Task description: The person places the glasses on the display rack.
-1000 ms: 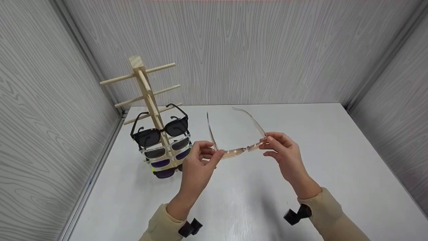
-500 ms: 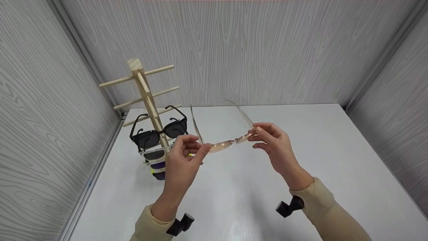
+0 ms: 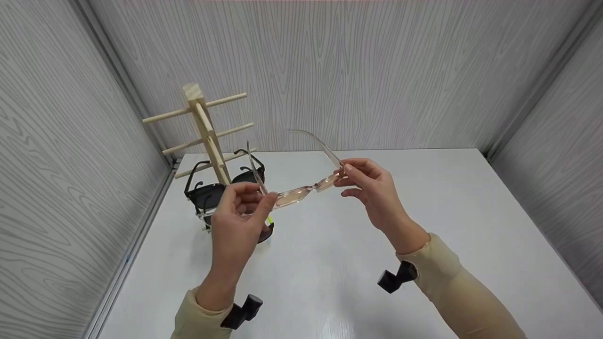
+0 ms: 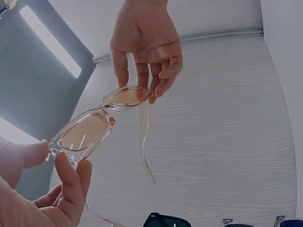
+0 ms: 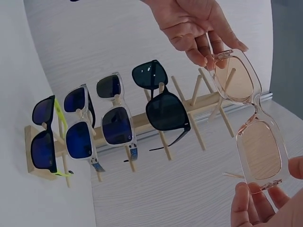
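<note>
Both hands hold a pair of sunglasses [image 3: 293,197] with a clear frame and pale peach lenses, raised above the table. My left hand [image 3: 235,230] pinches the left corner between thumb and fingers. At the opposite corner, near the hinge, my right hand [image 3: 374,195] pinches the frame. The temples are unfolded and point away toward the back wall. A wooden display stand [image 3: 207,120] rises just beyond my left hand. Black sunglasses [image 5: 166,111] sit on it below bare upper pegs. The left hand partly hides the lower pairs in the head view.
Lower on the stand are clear-framed sunglasses [image 5: 117,125] with dark lenses, another clear-framed blue-lensed pair [image 5: 79,139], and a dark pair [image 5: 43,149] with yellow-green temples. The white table [image 3: 447,202] is bounded by grey wood-grain walls [image 3: 330,70] at the back and sides.
Both hands have carried the peach-lensed sunglasses leftward and slightly up, toward the stand. The left hand now covers more of the lower pairs. The grip at both corners stays the same.
</note>
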`<state>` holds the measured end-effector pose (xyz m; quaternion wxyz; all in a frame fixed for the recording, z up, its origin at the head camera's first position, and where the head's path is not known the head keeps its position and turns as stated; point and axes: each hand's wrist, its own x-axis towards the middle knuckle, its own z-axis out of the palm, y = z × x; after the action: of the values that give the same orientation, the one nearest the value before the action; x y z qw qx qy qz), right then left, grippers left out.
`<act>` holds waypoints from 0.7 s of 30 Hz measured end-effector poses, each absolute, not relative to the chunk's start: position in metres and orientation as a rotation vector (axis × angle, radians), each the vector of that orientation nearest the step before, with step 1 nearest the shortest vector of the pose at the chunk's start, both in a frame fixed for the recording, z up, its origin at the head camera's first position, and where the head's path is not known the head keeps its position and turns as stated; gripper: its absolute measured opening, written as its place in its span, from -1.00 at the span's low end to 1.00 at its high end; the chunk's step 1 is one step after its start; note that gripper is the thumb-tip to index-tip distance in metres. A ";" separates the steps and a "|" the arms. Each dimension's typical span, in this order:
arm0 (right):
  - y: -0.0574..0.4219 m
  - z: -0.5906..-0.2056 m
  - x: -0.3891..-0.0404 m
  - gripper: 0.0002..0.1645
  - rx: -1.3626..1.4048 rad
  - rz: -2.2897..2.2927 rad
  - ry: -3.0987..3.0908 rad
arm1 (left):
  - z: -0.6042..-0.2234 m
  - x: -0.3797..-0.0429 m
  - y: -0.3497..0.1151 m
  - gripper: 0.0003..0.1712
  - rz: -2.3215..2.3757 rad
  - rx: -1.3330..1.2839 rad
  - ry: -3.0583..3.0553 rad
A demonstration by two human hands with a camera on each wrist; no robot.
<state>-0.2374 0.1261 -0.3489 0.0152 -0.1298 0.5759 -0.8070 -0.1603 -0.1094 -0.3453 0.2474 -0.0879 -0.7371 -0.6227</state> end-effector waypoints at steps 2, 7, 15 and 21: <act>0.120 -0.346 -0.239 -0.69 -0.415 -2.503 1.781 | -0.343 -0.160 -0.114 -0.56 -1.701 -0.236 -1.993; 0.106 -0.338 -0.243 -0.73 -0.448 -2.481 1.780 | -0.337 -0.158 -0.125 -0.56 -1.679 -0.199 -1.974; 0.090 -0.324 -0.248 -0.77 -0.490 -2.439 1.785 | -0.330 -0.156 -0.137 -0.60 -1.709 -0.163 -1.938; 0.080 -0.315 -0.253 -0.75 -0.508 -2.397 1.818 | -0.325 -0.156 -0.145 -0.60 -1.677 -0.135 -1.923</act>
<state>-0.2527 0.0797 -0.3155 0.0453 -0.1664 0.5953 -0.7848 -0.1561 -0.1446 -0.3250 0.2891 -0.0506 -0.7205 -0.6283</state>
